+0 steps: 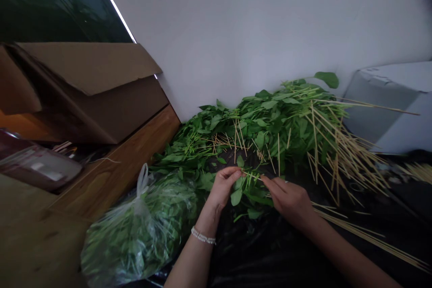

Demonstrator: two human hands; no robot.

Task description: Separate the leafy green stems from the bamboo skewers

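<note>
A thin bamboo skewer [252, 175] runs between my two hands, with leafy green stems [248, 184] threaded across it and their leaves hanging down. My left hand [221, 189], a beaded bracelet on its wrist, pinches a leafy stem at the skewer's left end; the fingertips hide the exact spot. My right hand [290, 200] is closed around the skewer farther right, palm down. Just beyond the hands lies a long heap of leafy greens [266, 108], many of them strung on skewers whose bare ends stick out.
A clear plastic bag of greens [141, 229] stands at my left. Loose skewers [367, 234] lie on black plastic sheeting [249, 256] at right. An open cardboard box [101, 103] rests by a wooden board [124, 162]. A white box [394, 103] stands against the wall.
</note>
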